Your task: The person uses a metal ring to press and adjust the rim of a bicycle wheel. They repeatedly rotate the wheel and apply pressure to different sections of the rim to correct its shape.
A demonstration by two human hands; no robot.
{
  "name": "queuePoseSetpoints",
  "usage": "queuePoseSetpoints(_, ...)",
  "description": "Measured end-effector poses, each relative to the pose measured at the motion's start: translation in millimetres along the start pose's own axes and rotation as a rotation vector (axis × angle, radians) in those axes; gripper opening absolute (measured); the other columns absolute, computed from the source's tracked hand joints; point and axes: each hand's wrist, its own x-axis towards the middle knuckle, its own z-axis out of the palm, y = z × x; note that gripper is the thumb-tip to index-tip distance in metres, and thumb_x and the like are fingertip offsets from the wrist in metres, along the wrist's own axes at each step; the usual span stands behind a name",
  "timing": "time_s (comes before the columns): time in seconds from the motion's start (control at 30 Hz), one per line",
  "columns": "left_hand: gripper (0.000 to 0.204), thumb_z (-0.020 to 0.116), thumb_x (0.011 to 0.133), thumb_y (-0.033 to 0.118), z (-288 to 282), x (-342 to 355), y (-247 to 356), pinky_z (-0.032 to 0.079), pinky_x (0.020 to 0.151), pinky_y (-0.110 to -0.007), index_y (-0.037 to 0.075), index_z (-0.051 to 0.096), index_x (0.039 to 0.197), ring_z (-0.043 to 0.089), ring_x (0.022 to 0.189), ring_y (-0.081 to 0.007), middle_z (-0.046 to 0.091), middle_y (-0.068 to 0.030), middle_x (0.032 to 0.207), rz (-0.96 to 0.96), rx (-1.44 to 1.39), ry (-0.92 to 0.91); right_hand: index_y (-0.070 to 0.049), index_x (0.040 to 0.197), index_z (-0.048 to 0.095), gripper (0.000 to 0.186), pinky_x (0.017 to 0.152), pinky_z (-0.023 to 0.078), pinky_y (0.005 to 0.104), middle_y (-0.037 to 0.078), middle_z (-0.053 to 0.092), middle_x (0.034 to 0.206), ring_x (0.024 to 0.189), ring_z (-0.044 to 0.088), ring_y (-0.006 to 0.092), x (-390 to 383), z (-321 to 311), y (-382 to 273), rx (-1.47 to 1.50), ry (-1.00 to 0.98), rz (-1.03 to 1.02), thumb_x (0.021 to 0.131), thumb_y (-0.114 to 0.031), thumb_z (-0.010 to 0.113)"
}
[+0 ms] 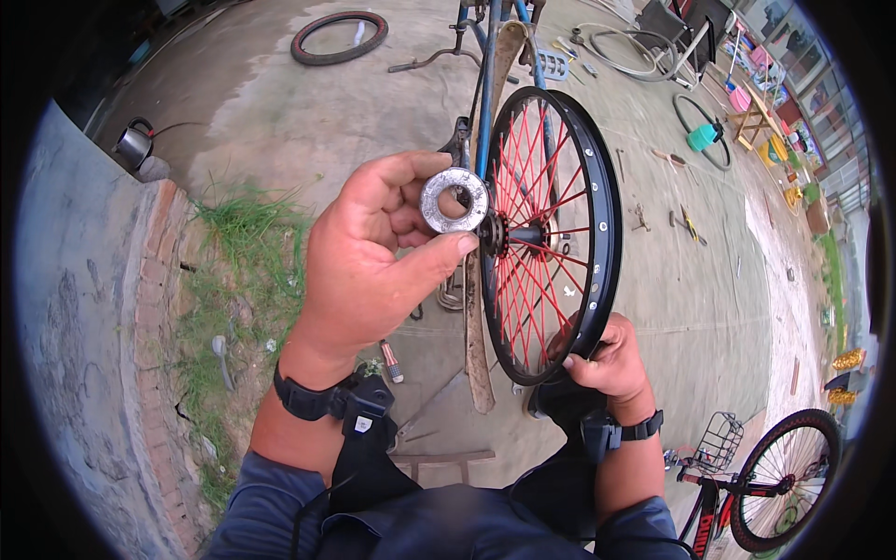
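Holding one ring (432, 205) in left hand (369, 243), one wheel (605, 215) in right hand (611, 362)

The place looks like an open-air yard beside a building, used as a makeshift bicycle repair spot. Daylight falls on bare concrete ground (691, 317), and grass (247, 224) grows along brick edging (154, 355) under a plastered wall (84, 317). A row of windows (831, 93) lines the far right side. The repair work shows in a blue bicycle frame (484, 112), a red-spoked wheel (605, 233), a loose tyre (327, 62), pliers (693, 228) and a screwdriver (391, 364). An electric kettle (135, 142) and a yellow bucket (773, 149) add a domestic touch.
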Motion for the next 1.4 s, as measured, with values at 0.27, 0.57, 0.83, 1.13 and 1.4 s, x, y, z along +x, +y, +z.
queuePoseSetpoints(0.27,0.059,0.073,0.082,-0.013,1,2,5,0.061,0.086,-0.032,-0.004,0.052,0.136,0.065,0.099,-0.0159,0.062,-0.0079,0.109,-0.016,-0.013,0.013,0.002,0.08,0.065,0.014,0.074,0.058,0.038,0.011,0.069,0.08,0.077,0.069,0.0223,2,0,-8,-0.022,-0.008,0.0,0.077,-0.007,0.076)
queuePoseSetpoints(0.57,0.054,0.072,0.086,-0.008,-4,1,8,0.055,0.091,-0.028,-0.002,0.053,0.137,0.065,0.106,-0.011,0.066,-0.0051,0.117,-0.017,-0.025,-0.025,0.001,0.079,0.065,0.016,0.074,0.058,0.0378,0.012,0.07,0.081,0.076,0.069,0.0219,-1,0,-7,0.024,0.0,0.029,0.077,-0.008,0.077)
queuePoseSetpoints(0.83,0.056,0.067,0.083,-0.011,-4,0,13,0.061,0.079,-0.03,-0.004,0.054,0.137,0.068,0.09,-0.0141,0.064,-0.0055,0.105,-0.002,-0.089,-0.018,0.002,0.081,0.066,0.015,0.074,0.058,0.038,0.011,0.07,0.082,0.077,0.069,0.0224,-3,-3,2,-0.013,-0.016,0.016,0.077,-0.008,0.077)
queuePoseSetpoints(1.13,0.056,0.061,0.085,-0.013,-14,-3,14,0.054,0.093,-0.03,-0.001,0.054,0.139,0.062,0.107,-0.0122,0.063,-0.0053,0.116,-0.009,-0.098,-0.118,0.002,0.08,0.067,0.015,0.073,0.058,0.037,0.012,0.071,0.083,0.077,0.07,0.0232,-1,-2,-1,-0.007,-0.011,0.01,0.077,-0.009,0.078)
queuePoseSetpoints(1.4,0.056,0.062,0.085,-0.013,-13,-3,9,0.054,0.091,-0.029,-0.001,0.054,0.139,0.062,0.106,-0.0118,0.063,-0.0055,0.116,0.005,-0.126,-0.12,0.002,0.08,0.067,0.015,0.072,0.057,0.0366,0.012,0.071,0.083,0.077,0.07,0.0232,-3,-5,2,-0.058,-0.016,0.006,0.076,-0.008,0.078)
